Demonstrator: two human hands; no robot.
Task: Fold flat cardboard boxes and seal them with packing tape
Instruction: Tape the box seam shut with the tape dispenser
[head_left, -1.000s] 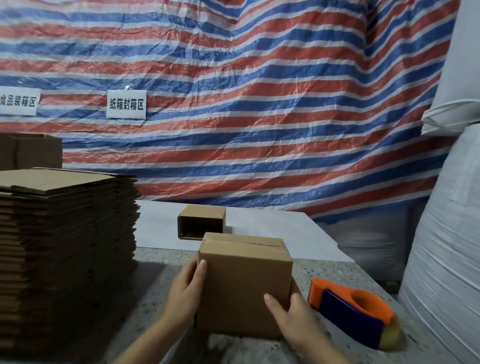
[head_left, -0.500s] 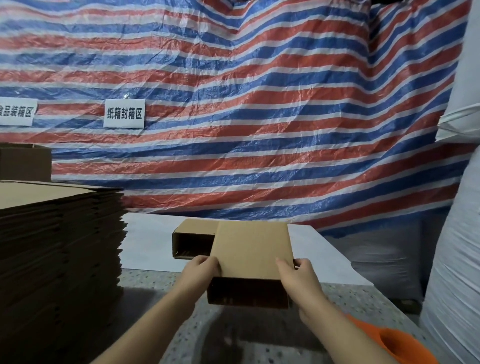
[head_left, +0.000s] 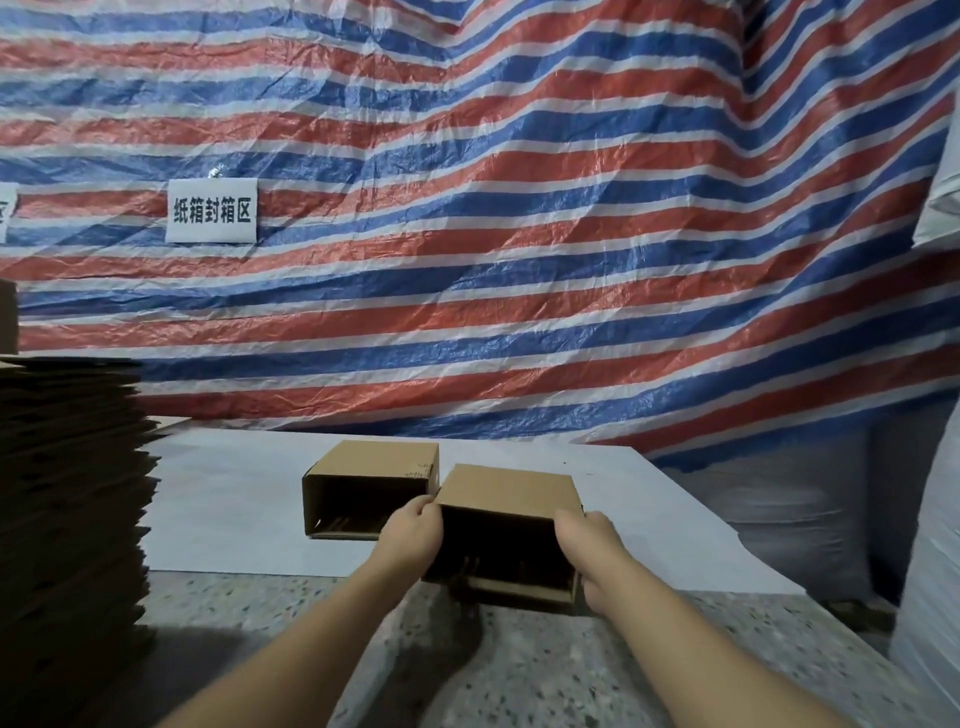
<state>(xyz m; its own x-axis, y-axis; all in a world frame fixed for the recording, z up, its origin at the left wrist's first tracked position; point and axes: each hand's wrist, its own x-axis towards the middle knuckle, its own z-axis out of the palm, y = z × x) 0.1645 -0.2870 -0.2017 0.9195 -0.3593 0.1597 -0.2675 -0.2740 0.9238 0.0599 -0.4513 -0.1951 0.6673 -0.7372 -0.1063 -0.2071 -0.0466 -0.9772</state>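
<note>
A small brown folded box (head_left: 506, 493) lies on its side with its open end facing me, at the near edge of the white sheet (head_left: 234, 499). My left hand (head_left: 413, 535) grips its left wall and my right hand (head_left: 589, 545) grips its right wall, fingers curled over the edges. Just left of it and slightly further back lies a second folded box (head_left: 379, 462), also on its side with its open end toward me. A tall stack of flat cardboard blanks (head_left: 67, 519) stands at the left. No tape dispenser is in view.
A speckled stone tabletop (head_left: 519, 675) runs under my forearms. A striped red, white and blue tarp (head_left: 519, 234) with a white paper sign (head_left: 212, 210) hangs behind. Large white sacks (head_left: 930, 571) stand at the right, beyond the table edge.
Both hands carried the box forward from the near tabletop and turned it on its side beside the other box. The camera tilted up, so the orange tape dispenser left the view.
</note>
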